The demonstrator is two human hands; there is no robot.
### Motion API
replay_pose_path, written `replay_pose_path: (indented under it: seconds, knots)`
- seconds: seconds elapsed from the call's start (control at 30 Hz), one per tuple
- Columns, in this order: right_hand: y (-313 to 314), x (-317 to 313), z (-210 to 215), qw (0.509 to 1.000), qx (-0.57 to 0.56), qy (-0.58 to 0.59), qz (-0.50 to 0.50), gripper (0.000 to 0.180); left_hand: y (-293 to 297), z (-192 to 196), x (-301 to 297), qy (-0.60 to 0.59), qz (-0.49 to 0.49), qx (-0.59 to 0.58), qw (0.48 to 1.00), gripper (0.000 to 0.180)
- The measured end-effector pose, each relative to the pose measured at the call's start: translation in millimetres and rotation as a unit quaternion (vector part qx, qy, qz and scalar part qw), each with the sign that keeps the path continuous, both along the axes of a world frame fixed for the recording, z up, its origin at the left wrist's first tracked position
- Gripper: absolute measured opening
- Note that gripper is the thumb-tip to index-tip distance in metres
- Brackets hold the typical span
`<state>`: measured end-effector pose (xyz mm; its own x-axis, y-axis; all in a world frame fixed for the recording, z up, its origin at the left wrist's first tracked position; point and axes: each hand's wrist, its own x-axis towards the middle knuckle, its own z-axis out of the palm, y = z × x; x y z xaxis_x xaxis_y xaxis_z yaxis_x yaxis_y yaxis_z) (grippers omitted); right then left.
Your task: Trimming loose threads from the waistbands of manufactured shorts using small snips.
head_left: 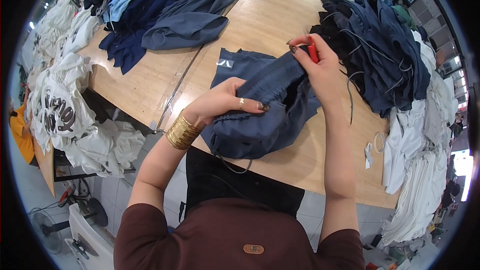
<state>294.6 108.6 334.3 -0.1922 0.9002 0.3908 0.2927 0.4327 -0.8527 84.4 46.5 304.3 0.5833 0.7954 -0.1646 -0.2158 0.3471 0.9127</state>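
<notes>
A dark blue garment [260, 115] with a gathered waistband lies bunched on the wooden table [280, 15] in front of me. My left hand [225, 100], wearing a ring and a stack of gold bangles, grips the gathered waistband from the left. My right hand [317, 62] pinches the other end of the waistband and holds a small red tool [313, 50] between its fingers. A dark drawstring [232, 165] hangs from the garment over the table's near edge.
A heap of dark blue garments [380, 50] with cords lies at right, another blue pile [170, 10] at the back left. White garments [65, 95] are stacked at left and at the right [420, 170]. A tape roll [380, 142] sits near the right edge. Fans stand on the floor [55, 220].
</notes>
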Motion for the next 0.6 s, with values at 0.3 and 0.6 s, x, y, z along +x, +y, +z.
replay_pose_path:
  seconds: [0.3,0.6]
  knots:
    - [-38,-8,0,0.986,0.11,-0.106,-0.064,0.021,-18,-19,-13,-0.104,0.149,-0.066,0.981,0.021]
    - [-78,-4,-4,0.955,0.17,-0.244,-0.013,0.018,-28,-9,-2,-0.1,0.247,-0.107,0.958,0.02]
